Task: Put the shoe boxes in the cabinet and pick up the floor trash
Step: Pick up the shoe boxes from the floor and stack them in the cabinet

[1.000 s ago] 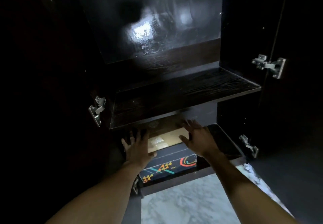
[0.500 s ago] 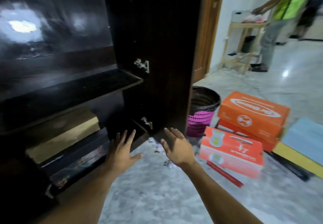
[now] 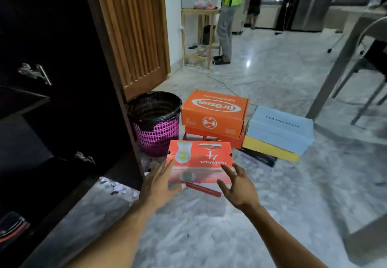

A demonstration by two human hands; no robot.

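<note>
Turned from cabinet point(image 3: 62, 104) to red shoe box point(image 3: 199, 159) beside it; my left hand point(image 3: 159, 186) and right hand point(image 3: 238, 188), spread, empty, flank it. Grasp pending.

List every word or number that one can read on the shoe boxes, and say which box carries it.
"PROSHA" (upside down, first letter uncertain): lid of the orange box.
"VERANEVADA": lid of the light blue box.
"4" and "REWALK" (upside down): lid of the red box.
Small print on the orange box: too blurred to read.
</note>
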